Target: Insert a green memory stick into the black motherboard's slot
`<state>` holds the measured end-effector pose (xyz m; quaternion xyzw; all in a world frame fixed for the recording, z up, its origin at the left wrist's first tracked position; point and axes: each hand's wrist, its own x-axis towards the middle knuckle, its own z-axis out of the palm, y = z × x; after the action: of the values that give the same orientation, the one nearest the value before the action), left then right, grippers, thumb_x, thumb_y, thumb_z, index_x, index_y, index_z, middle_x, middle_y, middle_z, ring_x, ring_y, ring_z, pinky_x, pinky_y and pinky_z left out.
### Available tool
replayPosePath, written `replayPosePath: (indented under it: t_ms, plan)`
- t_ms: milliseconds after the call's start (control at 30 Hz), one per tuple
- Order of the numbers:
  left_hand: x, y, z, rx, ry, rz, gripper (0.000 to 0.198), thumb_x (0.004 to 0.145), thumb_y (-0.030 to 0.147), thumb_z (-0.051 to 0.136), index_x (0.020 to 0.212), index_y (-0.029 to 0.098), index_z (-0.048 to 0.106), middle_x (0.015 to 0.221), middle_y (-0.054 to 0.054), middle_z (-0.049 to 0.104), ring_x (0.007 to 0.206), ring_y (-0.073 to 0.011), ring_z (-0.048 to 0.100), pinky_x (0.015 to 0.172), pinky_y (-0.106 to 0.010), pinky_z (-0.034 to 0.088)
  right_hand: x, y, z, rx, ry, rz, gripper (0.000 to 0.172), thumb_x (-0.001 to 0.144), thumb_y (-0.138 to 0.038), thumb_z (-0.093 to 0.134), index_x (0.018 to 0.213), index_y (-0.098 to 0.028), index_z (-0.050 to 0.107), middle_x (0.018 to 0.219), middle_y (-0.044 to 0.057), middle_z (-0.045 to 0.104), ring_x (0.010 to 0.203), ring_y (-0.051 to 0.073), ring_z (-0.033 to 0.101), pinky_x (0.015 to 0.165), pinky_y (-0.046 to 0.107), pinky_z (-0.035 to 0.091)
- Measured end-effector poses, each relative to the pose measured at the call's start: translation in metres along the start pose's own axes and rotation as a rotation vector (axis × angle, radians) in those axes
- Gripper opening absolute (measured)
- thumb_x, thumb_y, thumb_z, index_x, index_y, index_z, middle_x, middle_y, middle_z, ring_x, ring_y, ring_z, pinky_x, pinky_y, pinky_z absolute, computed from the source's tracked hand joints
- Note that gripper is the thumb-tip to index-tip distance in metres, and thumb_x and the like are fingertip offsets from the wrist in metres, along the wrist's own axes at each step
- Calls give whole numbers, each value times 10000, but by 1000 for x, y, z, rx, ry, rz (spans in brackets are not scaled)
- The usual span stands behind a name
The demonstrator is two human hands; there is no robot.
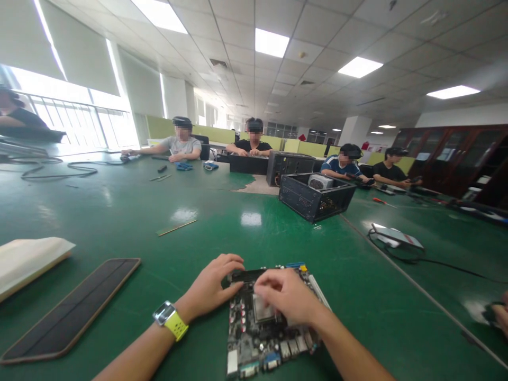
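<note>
A motherboard point(248, 338) lies flat on the green table, its ports toward me. My left hand point(216, 280) is at the board's far left corner, thumb and fingers apart, with the fingertips at the edge. A watch with a yellow-green strap point(170, 319) is on that wrist. Over the square metal-framed CPU socket point(260, 315), my right hand point(289, 296) is curled with thumb and fingertips together. Those fingertips are a little blurred, and whatever may be between them is hidden. The right hand also covers part of the board's right side.
A dark flat panel point(75, 307) and a pale wrapped package point(32, 262) lie at left. A thin rod point(177, 227) lies ahead. Beyond stands a black computer case point(301, 198). At right are a cabled device point(399, 236) and a screwdriver point(381, 201). Several people sit around the table.
</note>
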<state>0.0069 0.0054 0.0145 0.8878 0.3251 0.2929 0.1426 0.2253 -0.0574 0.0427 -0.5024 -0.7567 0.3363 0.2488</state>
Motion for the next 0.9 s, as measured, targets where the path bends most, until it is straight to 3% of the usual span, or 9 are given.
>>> replayPosePath:
  t_ms: [67, 133, 200, 300, 533, 733, 900]
  plan:
    - [-1, 0, 0, 4, -44, -20, 209, 827, 277, 582, 1030, 228, 593, 1101, -55, 607, 1012, -228, 558, 903, -361, 457, 9, 16, -7, -176, 344, 9, 249, 853, -351, 482, 896, -199, 674, 856, 37, 695, 790, 159, 606, 724, 257, 435]
    - [-1, -1, 1, 8, -64, -69, 252, 820, 289, 590, 1065, 231, 574, 1041, -48, 623, 953, -225, 576, 855, -354, 473, 18, 37, -15, -313, 463, 20, 229, 831, -309, 519, 969, -202, 668, 994, 56, 681, 959, 190, 575, 849, 291, 406]
    - [-1, -3, 3, 13, -67, -113, 330, 818, 290, 593, 1140, 239, 539, 1023, -44, 628, 930, -224, 584, 835, -352, 474, 25, 54, -20, -371, 410, 44, 239, 822, -290, 533, 1002, -210, 668, 1042, 55, 670, 1006, 196, 558, 892, 305, 385]
    - [-1, -3, 4, 20, -78, -130, 372, 822, 277, 588, 1185, 244, 512, 1024, -43, 629, 930, -221, 581, 843, -355, 463, 28, 65, -19, -388, 340, 79, 198, 834, -280, 512, 899, -227, 691, 962, 32, 685, 945, 180, 573, 872, 295, 383]
    - [1, 1, 2, -23, -57, -30, 105, 837, 276, 577, 919, 212, 594, 983, -41, 626, 905, -203, 566, 835, -334, 468, 29, 58, -12, -423, 359, 58, 155, 805, -208, 514, 829, -240, 664, 899, 4, 672, 896, 173, 555, 822, 285, 364]
    - [1, 1, 0, -2, -48, 19, 189, 816, 287, 606, 992, 224, 637, 972, -52, 646, 928, -219, 569, 850, -353, 473, 30, 56, -10, -351, 376, 19, 157, 815, -186, 495, 853, -231, 640, 928, 7, 656, 934, 177, 529, 837, 293, 357]
    - [0, 0, -3, 53, -16, 41, 111, 820, 264, 594, 906, 215, 644, 908, -45, 642, 880, -206, 563, 815, -337, 475, 32, 54, -5, -270, 382, -70, 180, 808, -143, 483, 870, -222, 632, 912, 11, 650, 924, 173, 522, 834, 290, 368]
